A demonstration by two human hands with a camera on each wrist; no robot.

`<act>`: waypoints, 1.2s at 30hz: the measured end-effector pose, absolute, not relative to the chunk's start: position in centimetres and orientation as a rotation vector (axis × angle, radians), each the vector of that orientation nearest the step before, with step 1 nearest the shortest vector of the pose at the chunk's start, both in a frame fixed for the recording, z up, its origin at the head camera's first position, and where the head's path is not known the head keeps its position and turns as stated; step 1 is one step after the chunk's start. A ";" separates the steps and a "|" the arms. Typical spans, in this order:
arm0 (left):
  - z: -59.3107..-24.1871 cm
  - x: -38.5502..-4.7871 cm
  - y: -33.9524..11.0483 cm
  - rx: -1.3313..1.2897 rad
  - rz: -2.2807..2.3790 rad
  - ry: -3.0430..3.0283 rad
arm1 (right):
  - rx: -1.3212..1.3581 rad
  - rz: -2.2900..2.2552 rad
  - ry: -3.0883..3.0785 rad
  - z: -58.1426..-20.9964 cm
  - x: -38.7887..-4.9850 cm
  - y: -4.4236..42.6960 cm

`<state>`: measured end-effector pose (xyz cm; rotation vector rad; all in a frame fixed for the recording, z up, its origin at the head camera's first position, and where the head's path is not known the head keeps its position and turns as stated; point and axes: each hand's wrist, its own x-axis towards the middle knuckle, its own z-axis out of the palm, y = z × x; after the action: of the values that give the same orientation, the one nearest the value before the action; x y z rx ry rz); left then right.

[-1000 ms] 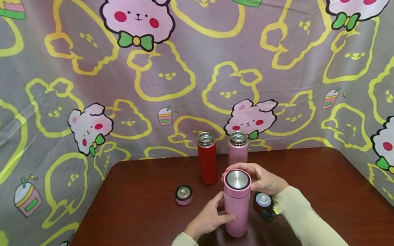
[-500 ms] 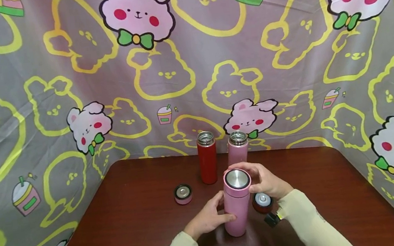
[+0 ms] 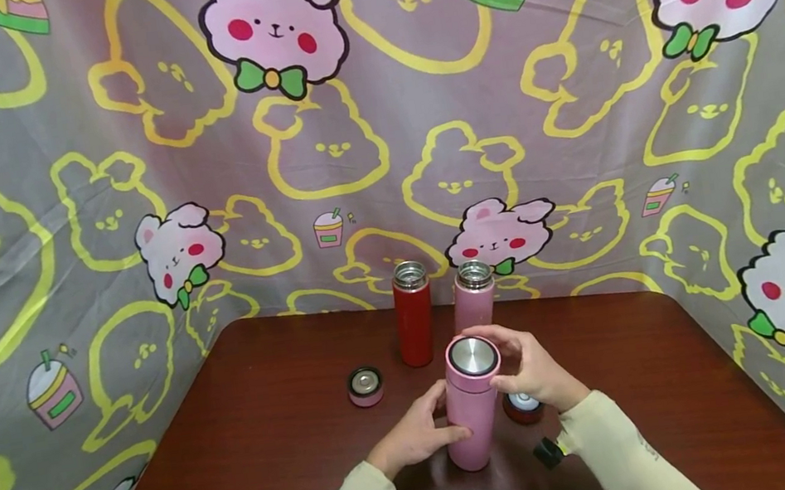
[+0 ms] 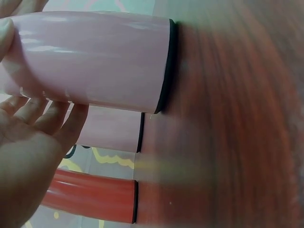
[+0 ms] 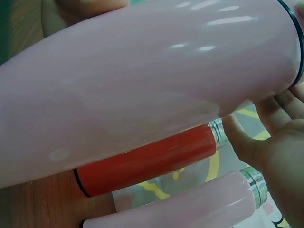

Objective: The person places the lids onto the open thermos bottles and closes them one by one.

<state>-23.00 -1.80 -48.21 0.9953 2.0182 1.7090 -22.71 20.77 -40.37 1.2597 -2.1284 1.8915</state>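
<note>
A pink thermos (image 3: 473,433) with its steel-topped lid (image 3: 473,357) on stands near the front middle of the table. My left hand (image 3: 413,436) grips its body from the left, thumb across the front. At the top, my right hand (image 3: 540,368) holds the lid between thumb and fingers, its fingertips partly hidden behind. The left wrist view shows the thermos's black-edged base (image 4: 167,66) close above or on the wood; I cannot tell which. In the right wrist view the pink body (image 5: 142,85) fills much of the picture, with my right hand (image 5: 280,147) at the lid end.
Behind stand a red thermos (image 3: 415,325) and another pink thermos (image 3: 475,304), both lidless with steel necks. A pink lid (image 3: 366,388) lies upturned at left. A dark red lid (image 3: 524,407) lies under my right hand. Patterned cloth (image 3: 318,146) surrounds the table (image 3: 265,464).
My right hand has turned around the lid, its wrist swinging a little right and down, and now covers more of the dark red lid. The left hand and the thermos stay almost still.
</note>
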 end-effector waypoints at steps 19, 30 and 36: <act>-48.0 -23.4 -2.0 0.960 1.709 1.944 | 1.837 2.508 -1.761 -40.0 -25.5 20.0; -48.4 -23.5 -1.9 0.952 1.697 1.931 | 1.970 2.555 -1.724 -40.5 -26.7 19.6; -48.2 -23.4 -1.9 0.945 1.672 1.950 | 1.953 2.550 -1.728 -40.5 -26.7 19.7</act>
<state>-23.43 -1.85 -48.19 0.9455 1.9497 1.6723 -26.74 19.73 -40.47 1.9535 -1.7281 2.5505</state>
